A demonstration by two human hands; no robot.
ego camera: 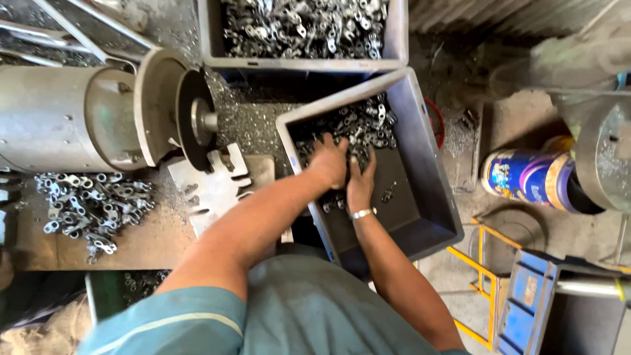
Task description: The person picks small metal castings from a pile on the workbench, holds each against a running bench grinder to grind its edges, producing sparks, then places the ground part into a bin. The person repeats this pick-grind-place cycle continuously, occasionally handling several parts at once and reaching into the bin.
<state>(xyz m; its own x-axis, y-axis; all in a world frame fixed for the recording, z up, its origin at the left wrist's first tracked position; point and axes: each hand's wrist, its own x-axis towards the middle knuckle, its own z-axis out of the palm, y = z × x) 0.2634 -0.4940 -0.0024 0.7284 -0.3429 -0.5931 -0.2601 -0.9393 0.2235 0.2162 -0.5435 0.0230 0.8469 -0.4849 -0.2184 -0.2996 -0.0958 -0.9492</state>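
Note:
Both my hands reach into a grey plastic crate [430,190] tilted in front of me. My left hand [327,162] lies palm down on a heap of small dark metal parts [358,128] at the crate's far end, fingers curled into them. Close beside it, my right hand [361,179], with a silver bracelet on its wrist, digs into the same heap. Whether either hand has closed around parts is hidden by the heap.
A second grey crate [299,64] full of similar parts stands behind. A bench grinder [98,115] with a dark wheel sits at left, with a loose pile of metal parts [92,204] on the bench. A blue tin [526,179] and yellow frame [476,263] are at right.

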